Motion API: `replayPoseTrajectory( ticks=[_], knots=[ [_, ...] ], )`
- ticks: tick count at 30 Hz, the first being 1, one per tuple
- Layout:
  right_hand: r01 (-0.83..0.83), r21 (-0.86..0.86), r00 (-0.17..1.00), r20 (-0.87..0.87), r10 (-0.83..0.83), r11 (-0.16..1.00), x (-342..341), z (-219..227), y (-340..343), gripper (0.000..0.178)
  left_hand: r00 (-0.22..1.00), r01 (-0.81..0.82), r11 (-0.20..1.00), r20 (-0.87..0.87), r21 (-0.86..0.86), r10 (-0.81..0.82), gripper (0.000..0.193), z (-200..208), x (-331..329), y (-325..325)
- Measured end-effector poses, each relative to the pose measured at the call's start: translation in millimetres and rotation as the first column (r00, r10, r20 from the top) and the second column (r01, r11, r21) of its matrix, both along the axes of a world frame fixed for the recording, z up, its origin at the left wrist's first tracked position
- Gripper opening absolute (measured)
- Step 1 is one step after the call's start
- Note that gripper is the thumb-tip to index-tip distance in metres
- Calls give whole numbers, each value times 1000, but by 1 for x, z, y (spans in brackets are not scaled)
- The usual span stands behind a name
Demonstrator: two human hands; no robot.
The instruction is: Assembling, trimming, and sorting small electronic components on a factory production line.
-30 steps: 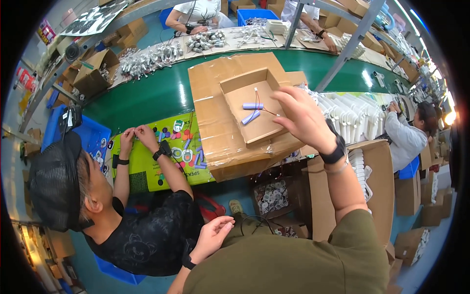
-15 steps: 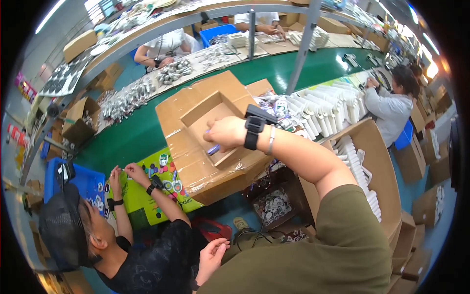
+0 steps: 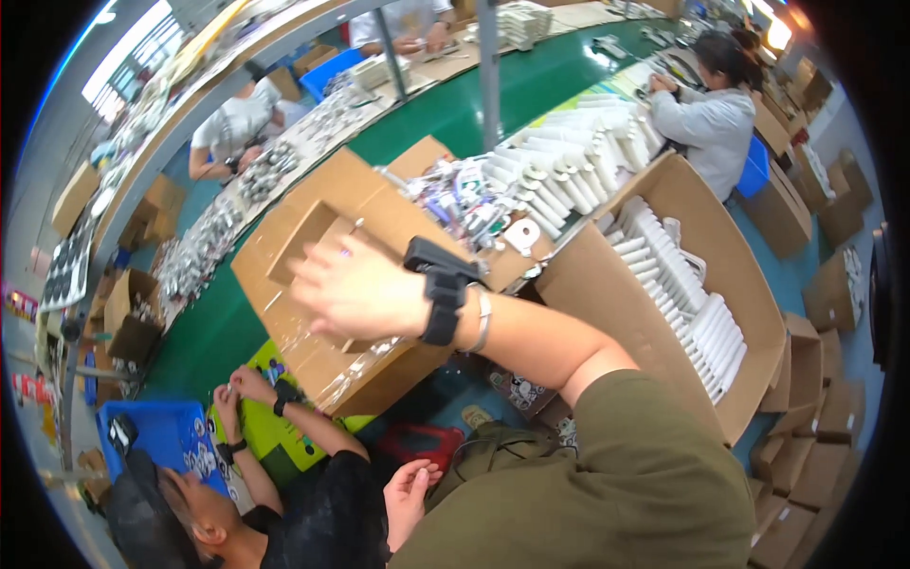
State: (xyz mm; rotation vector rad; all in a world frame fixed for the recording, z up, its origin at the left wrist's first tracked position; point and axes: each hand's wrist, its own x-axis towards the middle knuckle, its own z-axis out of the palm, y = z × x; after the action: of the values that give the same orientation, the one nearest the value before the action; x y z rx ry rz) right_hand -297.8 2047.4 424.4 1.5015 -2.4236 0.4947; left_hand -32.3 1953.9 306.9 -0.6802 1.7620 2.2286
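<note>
My right hand point(image 3: 355, 289) reaches over a shallow cardboard tray point(image 3: 301, 233) lying on top of a large brown carton point(image 3: 389, 207). Its fingers are smeared by motion, so I cannot tell what they hold, if anything. The hand hides much of the tray's inside. On this wrist sit a black strap with a small black device and a light bracelet. Low in the view, my left hand point(image 3: 409, 490) rests beside my olive shirt, fingers loosely curled and thumb apart, with nothing visible in it.
Small bagged parts point(image 3: 464, 204) and white plastic tubes point(image 3: 559, 166) lie beyond the carton. An open box point(image 3: 664, 365) of white pieces stands right. A co-worker in black point(image 3: 322, 512) works near left beside a blue bin point(image 3: 152, 417). A metal post point(image 3: 488, 76) rises ahead.
The whole view has shifted, so the carton sits farther left. My right hand has moved across the tray toward the left and is blurred; the purple cylinder beside it is hidden. My left hand stays put.
</note>
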Motion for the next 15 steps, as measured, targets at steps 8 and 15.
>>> replayPoseTrajectory(
  ticks=[8, 15],
  knots=[
    [-38, -439, 989, -146, -30, 898, 43, -25, 31, 23, 996, 85, 992, 47, -98, -81, 21, 1, 0, -2],
    [-456, -263, 782, 339, 523, 851, 139, -46, 64, 19, 995, 98, 986, -24, -133, -102, 18, -7, 13, -15]
  ],
)
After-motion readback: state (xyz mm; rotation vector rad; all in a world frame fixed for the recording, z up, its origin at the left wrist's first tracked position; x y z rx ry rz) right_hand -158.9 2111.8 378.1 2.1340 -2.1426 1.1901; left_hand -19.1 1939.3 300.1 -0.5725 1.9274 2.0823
